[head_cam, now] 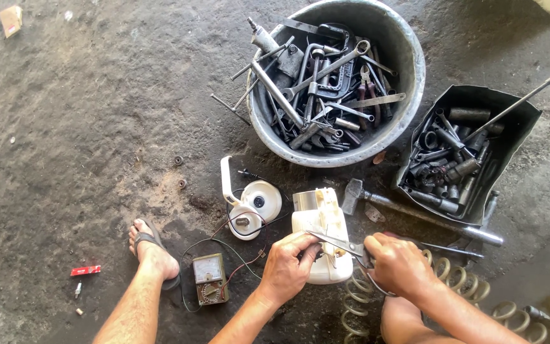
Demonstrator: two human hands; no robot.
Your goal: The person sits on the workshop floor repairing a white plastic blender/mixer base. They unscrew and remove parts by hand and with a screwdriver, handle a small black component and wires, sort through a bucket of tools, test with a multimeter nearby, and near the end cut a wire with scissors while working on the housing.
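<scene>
Head view: left hand (286, 267) pins the white plastic housing (321, 232) to the concrete floor (84, 127), its grip closed round the near edge, while right hand (397, 262) clasps the pliers (342, 243), so best brace firm and lever gently.

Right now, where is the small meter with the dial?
In the head view the meter lies on the ground at lower centre-left, between the person's sandalled foot and the left hand, just below the round white part.
</scene>
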